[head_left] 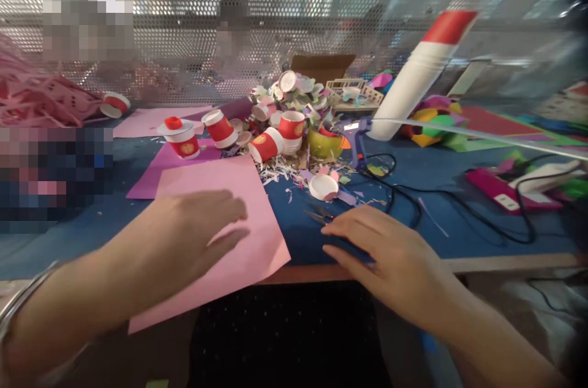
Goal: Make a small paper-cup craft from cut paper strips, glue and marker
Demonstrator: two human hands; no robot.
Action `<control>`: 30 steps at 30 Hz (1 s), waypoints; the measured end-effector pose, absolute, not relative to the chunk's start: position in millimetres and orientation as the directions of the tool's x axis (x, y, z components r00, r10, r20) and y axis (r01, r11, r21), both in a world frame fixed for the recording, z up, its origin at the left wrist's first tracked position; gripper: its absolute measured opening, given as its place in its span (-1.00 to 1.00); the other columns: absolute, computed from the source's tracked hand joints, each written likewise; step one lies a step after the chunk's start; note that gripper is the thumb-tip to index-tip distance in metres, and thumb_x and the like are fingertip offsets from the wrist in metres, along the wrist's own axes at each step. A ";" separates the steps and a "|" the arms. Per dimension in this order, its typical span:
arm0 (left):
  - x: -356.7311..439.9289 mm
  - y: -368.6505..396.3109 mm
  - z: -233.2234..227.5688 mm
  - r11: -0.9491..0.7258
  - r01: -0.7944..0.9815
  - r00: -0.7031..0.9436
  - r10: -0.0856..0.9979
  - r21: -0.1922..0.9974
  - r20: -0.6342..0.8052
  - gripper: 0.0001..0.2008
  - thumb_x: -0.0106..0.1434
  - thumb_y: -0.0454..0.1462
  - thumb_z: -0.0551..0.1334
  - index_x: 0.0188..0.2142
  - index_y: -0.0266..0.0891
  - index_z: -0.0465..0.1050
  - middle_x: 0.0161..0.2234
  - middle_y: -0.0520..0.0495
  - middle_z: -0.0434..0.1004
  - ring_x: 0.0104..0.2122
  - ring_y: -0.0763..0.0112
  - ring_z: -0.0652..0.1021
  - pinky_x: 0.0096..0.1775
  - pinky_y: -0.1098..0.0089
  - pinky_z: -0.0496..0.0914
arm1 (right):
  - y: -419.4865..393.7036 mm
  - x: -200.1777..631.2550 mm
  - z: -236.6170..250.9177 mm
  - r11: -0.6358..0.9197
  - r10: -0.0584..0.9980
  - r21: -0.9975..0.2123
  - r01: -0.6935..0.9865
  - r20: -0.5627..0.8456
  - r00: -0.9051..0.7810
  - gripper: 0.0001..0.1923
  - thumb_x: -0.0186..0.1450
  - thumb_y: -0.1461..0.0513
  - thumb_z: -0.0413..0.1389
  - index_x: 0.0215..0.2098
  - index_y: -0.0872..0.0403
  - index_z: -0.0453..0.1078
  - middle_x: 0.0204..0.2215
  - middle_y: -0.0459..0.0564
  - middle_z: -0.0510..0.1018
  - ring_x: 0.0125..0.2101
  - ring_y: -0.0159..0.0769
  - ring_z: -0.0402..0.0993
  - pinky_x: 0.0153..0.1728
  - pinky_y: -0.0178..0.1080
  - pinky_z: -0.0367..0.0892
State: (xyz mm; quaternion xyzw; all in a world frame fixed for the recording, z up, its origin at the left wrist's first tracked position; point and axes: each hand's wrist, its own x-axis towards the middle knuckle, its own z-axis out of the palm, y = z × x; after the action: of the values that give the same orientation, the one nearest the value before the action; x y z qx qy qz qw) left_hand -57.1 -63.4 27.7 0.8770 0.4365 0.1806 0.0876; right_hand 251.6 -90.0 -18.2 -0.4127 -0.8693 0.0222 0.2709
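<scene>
- Left hand (202,223): lower left of centre, above a large light-pink paper sheet (257,247). Fingers lie together, thumb parted from them, nothing seen in the gap.
- Right hand (376,241): lower right of centre, thumb and forefinger apart. Its fingertips are at a small pair of dark-handled metal scissors (320,216); motion blur leaves it unclear whether they touch.
- The light-pink sheet lies across the lower left of centre, partly over a purple paper sheet (144,177), its near part overhanging the front of the blue-covered table (298,241). In my judgement, a brush from the left forearm could drag it off.
- The scissors' blades point toward the left of the frame, near the sheet. A hurried grasp could find the points or nick the paper.
- A blue plastic glue gun (356,140) stands right of centre, its black cable (459,195) looping beyond the right hand. A snag could topple the gun; if hot, it could burn.
- Paper scraps (275,172) and a shallow white round paper cup (323,186) crowd the centre. Careless reaching could scatter them or knock the red-and-white paper cups (266,144) behind.
</scene>
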 end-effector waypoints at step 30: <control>-114.2 -125.1 -41.6 -0.731 0.682 0.687 0.629 -0.024 0.365 -0.51 0.43 -0.45 0.00 0.28 -0.21 0.36 0.30 -0.03 0.42 0.31 0.39 0.40 0.36 0.24 0.23 | -104.0 206.8 -34.3 0.776 0.620 -0.270 0.570 0.490 -0.612 -0.87 0.43 0.38 0.10 -0.15 0.10 0.47 -0.24 0.01 0.63 -0.23 -0.24 0.53 -0.09 -0.10 0.46</control>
State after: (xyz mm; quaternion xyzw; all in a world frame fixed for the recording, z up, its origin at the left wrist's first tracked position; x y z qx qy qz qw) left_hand -114.2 -125.1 -41.6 0.9149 0.3581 0.1684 -0.0792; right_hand 206.8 -104.0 -34.3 -0.3316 -0.8968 0.0436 0.2896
